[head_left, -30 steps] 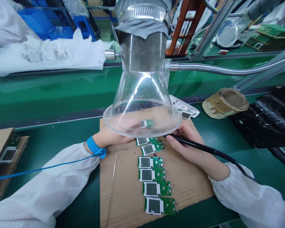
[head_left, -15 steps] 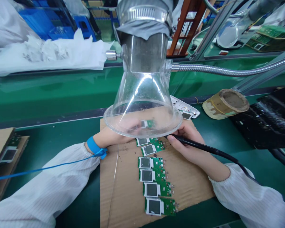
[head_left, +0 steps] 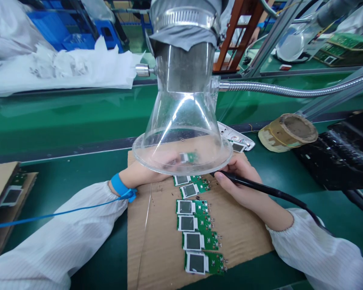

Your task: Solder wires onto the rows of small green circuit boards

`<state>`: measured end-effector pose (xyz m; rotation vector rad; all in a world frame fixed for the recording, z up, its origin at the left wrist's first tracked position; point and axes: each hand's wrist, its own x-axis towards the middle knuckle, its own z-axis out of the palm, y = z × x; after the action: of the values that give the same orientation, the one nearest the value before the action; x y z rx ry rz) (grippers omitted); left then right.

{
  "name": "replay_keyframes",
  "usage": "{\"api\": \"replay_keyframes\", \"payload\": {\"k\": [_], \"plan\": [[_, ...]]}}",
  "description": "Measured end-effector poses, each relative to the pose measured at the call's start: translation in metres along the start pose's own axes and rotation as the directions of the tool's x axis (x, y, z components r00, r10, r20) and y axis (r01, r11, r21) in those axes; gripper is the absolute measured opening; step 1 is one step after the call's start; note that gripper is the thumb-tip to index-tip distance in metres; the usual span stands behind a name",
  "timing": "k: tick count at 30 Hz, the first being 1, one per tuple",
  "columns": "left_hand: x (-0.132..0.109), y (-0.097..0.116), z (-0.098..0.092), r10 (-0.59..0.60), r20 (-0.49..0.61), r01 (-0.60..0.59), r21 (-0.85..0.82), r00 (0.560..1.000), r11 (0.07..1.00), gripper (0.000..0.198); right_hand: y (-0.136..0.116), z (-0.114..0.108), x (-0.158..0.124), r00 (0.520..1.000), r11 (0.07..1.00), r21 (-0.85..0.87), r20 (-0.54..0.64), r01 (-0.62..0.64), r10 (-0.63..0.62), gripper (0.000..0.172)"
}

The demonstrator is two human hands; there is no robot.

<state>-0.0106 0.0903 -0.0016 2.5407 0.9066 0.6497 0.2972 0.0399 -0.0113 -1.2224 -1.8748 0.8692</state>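
A clear funnel-shaped fume hood [head_left: 183, 133] hangs over a cardboard sheet [head_left: 157, 241]. My right hand [head_left: 245, 189] is closed round a black soldering iron [head_left: 260, 189] whose tip points under the hood. My left hand [head_left: 142, 173], with a blue wrist strap [head_left: 118, 186], reaches under the hood; its fingers show only blurred through the plastic, by a small green circuit board [head_left: 190, 157]. Several green boards with grey screens [head_left: 193, 223] lie in a column on the cardboard.
A roll of brown tape [head_left: 287, 131] sits to the right, beside a black unit [head_left: 341, 157]. A flexible metal hose [head_left: 290, 88] runs from the hood. A white device [head_left: 236, 141] lies behind. Cardboard with boards [head_left: 6, 197] lies at left.
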Motion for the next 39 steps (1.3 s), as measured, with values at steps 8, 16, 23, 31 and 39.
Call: {"api": "replay_keyframes", "payload": {"k": [8, 16, 23, 31, 39], "plan": [[0.004, 0.005, -0.001, 0.029, 0.001, -0.029, -0.063, 1.0, 0.998, 0.023, 0.006, -0.001, -0.002, 0.999, 0.998, -0.048, -0.027, 0.044, -0.046, 0.017], [-0.001, 0.004, -0.001, -0.004, -0.031, 0.003, -0.027, 1.0, 1.0, 0.022, 0.001, -0.003, -0.002, 0.999, 0.999, -0.003, -0.035, 0.04, -0.04, 0.014], [-0.002, 0.005, -0.003, -0.076, -0.025, 0.075, -0.064, 0.997, 0.995, 0.02, -0.005, -0.003, 0.002, 0.992, 0.995, 0.054, -0.099, 0.087, -0.081, 0.011], [-0.01, -0.009, 0.006, -0.1, -0.097, 0.093, -0.075, 0.99, 0.993, 0.015, -0.006, -0.005, 0.002, 0.983, 0.994, 0.038, -0.155, 0.104, -0.097, 0.013], [-0.012, -0.012, 0.004, -0.155, -0.161, 0.143, -0.087, 0.975, 0.986, 0.015, -0.009, -0.028, 0.006, 0.964, 0.987, -0.127, -0.234, 0.099, -0.127, 0.013]]}}
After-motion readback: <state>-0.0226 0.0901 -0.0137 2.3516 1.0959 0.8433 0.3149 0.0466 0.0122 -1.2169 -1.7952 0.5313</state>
